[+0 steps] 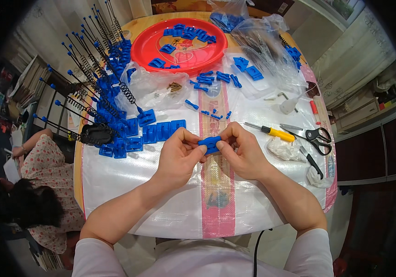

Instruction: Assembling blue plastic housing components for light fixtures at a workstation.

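Between my two hands, above the middle of the table, is a small blue plastic part [211, 144]. My left hand [181, 154] pinches its left end with thumb and fingers, and my right hand [243, 151] pinches its right end. Both thumbs press on the near side. Just left of my left hand lies a row of blue square plastic bases [163, 131]. Beyond my hands are several tiny blue pieces [214, 114] and some blue elongated clips [207, 78].
Blue bases with black springs and rods [101, 87] crowd the left. A red tray [179, 46] holds blue parts at the back. On the right lie a yellow-handled screwdriver [276, 134], scissors [315, 136] and a black-handled knife [313, 164]. A person [45, 198] sits at far left.
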Demonstrator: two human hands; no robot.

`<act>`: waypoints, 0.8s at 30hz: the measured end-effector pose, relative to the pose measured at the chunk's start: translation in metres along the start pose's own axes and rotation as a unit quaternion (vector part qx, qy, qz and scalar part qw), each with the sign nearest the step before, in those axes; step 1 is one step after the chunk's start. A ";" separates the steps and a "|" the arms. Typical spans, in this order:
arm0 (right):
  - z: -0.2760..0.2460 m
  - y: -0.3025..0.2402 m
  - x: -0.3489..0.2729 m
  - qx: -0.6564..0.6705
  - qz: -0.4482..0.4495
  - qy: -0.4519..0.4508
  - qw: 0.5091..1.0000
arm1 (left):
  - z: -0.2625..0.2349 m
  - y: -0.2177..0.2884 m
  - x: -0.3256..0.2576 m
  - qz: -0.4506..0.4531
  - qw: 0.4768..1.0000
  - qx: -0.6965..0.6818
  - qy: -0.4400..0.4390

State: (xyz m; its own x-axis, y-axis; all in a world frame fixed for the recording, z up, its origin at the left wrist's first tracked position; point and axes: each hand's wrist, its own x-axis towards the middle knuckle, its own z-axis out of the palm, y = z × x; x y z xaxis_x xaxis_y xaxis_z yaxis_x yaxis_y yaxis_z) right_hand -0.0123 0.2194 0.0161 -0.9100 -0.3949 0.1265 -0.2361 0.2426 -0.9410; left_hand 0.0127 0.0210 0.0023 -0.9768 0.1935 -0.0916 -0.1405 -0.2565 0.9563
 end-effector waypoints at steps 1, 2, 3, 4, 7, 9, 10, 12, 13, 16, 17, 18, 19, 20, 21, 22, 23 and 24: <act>0.000 0.001 0.000 -0.006 -0.004 0.001 1.000 | 0.000 -0.001 0.000 0.002 1.000 -0.002 -0.001; 0.000 0.001 0.000 -0.006 -0.001 0.001 1.000 | 0.000 -0.002 0.000 0.004 1.000 -0.004 -0.001; 0.000 0.000 0.000 -0.006 0.002 0.001 1.000 | 0.000 -0.003 0.000 0.005 1.000 -0.006 -0.002; 0.000 0.000 0.000 -0.006 0.005 0.001 1.000 | 0.000 -0.002 0.000 0.006 1.000 -0.003 -0.003; 0.000 0.000 0.000 -0.004 0.002 -0.001 1.000 | -0.001 -0.002 0.000 0.005 1.000 0.003 -0.004; 0.000 -0.001 0.000 -0.003 0.001 -0.001 1.000 | -0.002 -0.003 0.000 0.005 1.000 0.000 -0.006; 0.000 -0.002 0.000 -0.002 0.001 -0.001 1.000 | -0.002 -0.004 0.001 0.007 1.000 0.001 -0.005; 0.000 0.000 0.000 -0.005 -0.001 -0.002 1.000 | -0.002 -0.005 0.001 0.013 1.000 0.004 -0.003; 0.000 0.000 0.000 -0.006 -0.001 -0.002 1.000 | -0.001 -0.004 0.000 0.012 1.000 0.004 -0.003; 0.000 -0.001 -0.001 -0.003 -0.009 0.004 1.000 | -0.001 -0.003 0.000 0.008 1.000 0.000 -0.003; 0.000 0.000 -0.001 -0.004 -0.007 0.003 1.000 | -0.001 -0.004 0.000 0.010 1.000 -0.002 -0.004; 0.000 0.001 -0.001 -0.005 -0.006 0.001 1.000 | -0.001 -0.004 0.000 0.012 1.000 -0.004 -0.004; 0.000 0.001 -0.001 -0.006 -0.005 0.000 1.000 | -0.001 -0.004 0.000 0.011 1.000 -0.002 -0.004; -0.001 0.000 -0.001 -0.007 -0.003 -0.003 1.000 | -0.001 -0.003 0.000 0.010 1.000 0.000 -0.003; -0.001 -0.001 -0.001 -0.008 -0.001 -0.006 1.000 | -0.001 -0.003 0.000 0.008 1.000 0.003 -0.002; -0.001 -0.002 -0.001 -0.009 0.001 -0.008 1.000 | -0.001 -0.003 0.001 0.009 1.000 0.002 -0.001; -0.001 -0.001 -0.001 -0.010 -0.003 -0.005 1.000 | -0.001 -0.004 0.001 0.010 1.000 0.001 -0.001; -0.001 0.001 -0.001 -0.011 -0.006 -0.001 1.000 | -0.001 -0.004 0.001 0.010 1.000 0.001 0.000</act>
State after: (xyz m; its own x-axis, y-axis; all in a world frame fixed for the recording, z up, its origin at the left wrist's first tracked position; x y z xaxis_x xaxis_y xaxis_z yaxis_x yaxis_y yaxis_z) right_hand -0.0120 0.2206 0.0156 -0.9062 -0.3999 0.1374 -0.2549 0.2573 -0.9321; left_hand 0.0126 0.0212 -0.0019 -0.9793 0.1892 -0.0725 -0.1210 -0.2592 0.9582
